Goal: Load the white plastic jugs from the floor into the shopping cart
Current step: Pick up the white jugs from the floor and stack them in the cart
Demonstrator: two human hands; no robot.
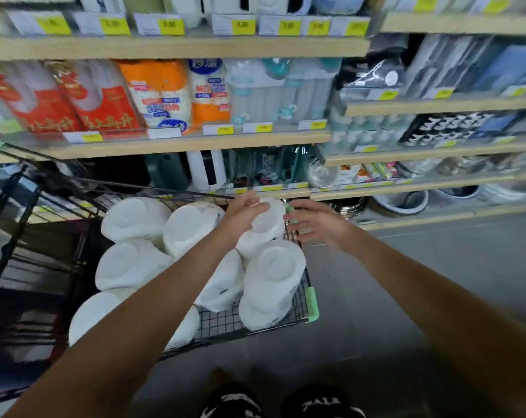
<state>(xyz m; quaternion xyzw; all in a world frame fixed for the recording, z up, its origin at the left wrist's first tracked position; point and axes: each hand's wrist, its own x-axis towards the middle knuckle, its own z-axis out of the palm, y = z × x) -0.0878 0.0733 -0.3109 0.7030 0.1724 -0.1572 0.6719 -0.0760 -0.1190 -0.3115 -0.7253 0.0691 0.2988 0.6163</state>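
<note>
Several white plastic jugs lie bottoms-up in the black wire shopping cart [225, 322], which has green corner guards. My left hand [245, 211] rests on the far-right jug [263, 227] at the cart's far corner, fingers laid over its top. My right hand [314, 221] hovers just right of that jug, fingers spread and relaxed, holding nothing. Another jug [270, 285] leans against the cart's right side below it. A further jug [192, 227] sits left of my left forearm. No jug shows on the floor.
Store shelving [177, 143] with packaged goods and yellow price tags runs behind the cart. Bowls and basins [401, 202] sit on the bottom shelf at right. Grey floor [406, 282] opens to the right of the cart. My shoes [282, 402] show at the bottom.
</note>
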